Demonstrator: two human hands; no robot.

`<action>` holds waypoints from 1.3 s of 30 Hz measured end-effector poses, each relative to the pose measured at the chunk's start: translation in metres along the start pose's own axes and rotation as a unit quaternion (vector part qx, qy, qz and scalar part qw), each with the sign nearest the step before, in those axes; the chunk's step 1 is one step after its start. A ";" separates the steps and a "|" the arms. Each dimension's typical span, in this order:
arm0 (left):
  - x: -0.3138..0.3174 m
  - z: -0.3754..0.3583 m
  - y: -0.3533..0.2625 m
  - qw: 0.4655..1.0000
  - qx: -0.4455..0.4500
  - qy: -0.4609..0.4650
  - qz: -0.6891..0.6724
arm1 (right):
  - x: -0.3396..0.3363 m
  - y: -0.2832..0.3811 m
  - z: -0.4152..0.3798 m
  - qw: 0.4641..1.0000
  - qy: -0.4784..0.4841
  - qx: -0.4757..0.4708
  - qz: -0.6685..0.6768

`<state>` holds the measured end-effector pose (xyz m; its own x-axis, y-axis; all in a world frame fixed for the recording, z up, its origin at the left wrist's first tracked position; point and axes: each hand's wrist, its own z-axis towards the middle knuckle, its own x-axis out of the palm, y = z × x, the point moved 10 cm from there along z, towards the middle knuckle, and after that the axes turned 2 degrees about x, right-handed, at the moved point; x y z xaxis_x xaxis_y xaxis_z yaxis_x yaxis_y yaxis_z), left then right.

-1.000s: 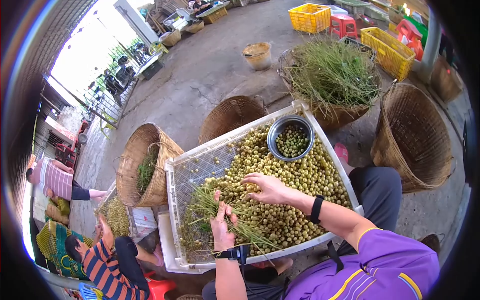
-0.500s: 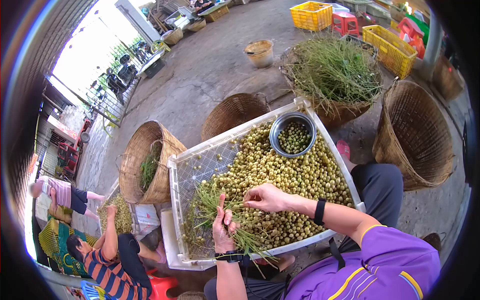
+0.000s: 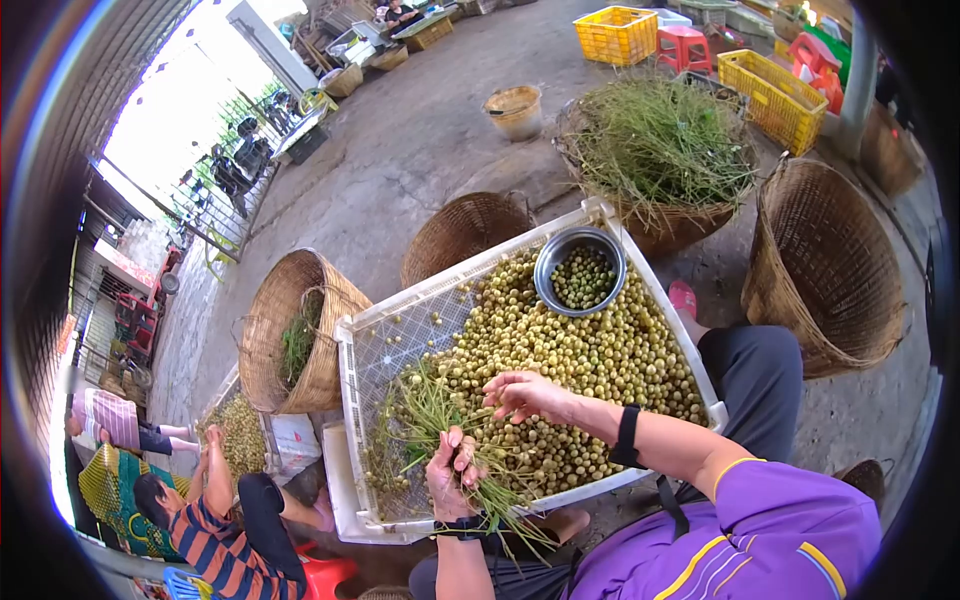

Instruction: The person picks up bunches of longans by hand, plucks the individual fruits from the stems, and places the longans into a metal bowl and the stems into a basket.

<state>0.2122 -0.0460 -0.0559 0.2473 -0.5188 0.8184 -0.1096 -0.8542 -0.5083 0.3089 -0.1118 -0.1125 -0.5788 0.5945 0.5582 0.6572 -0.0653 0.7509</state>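
A white crate holds many round yellow-green fruits. At its near left part, my left hand is closed around a bunch of thin green stems, which fan out on both sides of the fist. Over the fruits, just right of the stems, my right hand has its fingers apart and slightly curled, with nothing seen in them. Near the crate's far corner, a metal bowl with smaller green fruits rests on the heap.
Wicker baskets stand beyond the crate: one with some stems, one behind the crate, one heaped with stems and one at right. A co-worker in a striped shirt sits at lower left; another person is behind.
My right hand has opened and lifted slightly away from the stems. My left hand has closed more around the bunch. The co-worker's arms have moved over the fruit at left.
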 end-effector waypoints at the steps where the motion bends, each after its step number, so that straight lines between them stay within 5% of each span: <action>1: 0.002 0.000 0.002 1.000 -0.006 0.008 -0.004 | 0.008 -0.003 0.002 0.999 0.014 0.028 0.006; 7: 0.005 -0.003 0.012 0.999 -0.038 0.001 0.013 | 0.031 0.000 0.014 0.994 0.093 -0.002 0.054; 12: -0.010 -0.004 0.013 0.991 -0.040 -0.061 0.112 | 0.007 0.007 0.014 0.999 0.031 -0.018 0.010; 16: -0.018 0.000 0.020 0.987 -0.069 -0.069 0.128 | 0.000 -0.002 0.013 0.993 0.071 0.026 0.096; 18: -0.018 0.000 0.022 0.987 -0.069 -0.072 0.130 | -0.022 -0.009 0.015 0.976 0.002 0.034 0.214; 22: -0.012 -0.001 0.018 0.987 -0.073 -0.069 0.122 | -0.039 0.006 -0.001 0.986 -0.050 -0.016 0.161; 30: 0.008 0.010 -0.008 0.999 -0.002 0.002 -0.032 | 0.022 -0.022 -0.040 0.989 0.123 0.078 0.013; 39: 0.001 0.014 -0.016 0.994 0.013 0.009 -0.107 | 0.054 0.006 -0.051 0.987 0.158 -0.009 0.012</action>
<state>0.2280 -0.0325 -0.0511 0.2444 -0.3253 0.9135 -0.0312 -0.9442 -0.3279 0.2572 -0.1212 -0.0596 -0.6869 0.3124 0.6561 0.6655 -0.0921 0.7407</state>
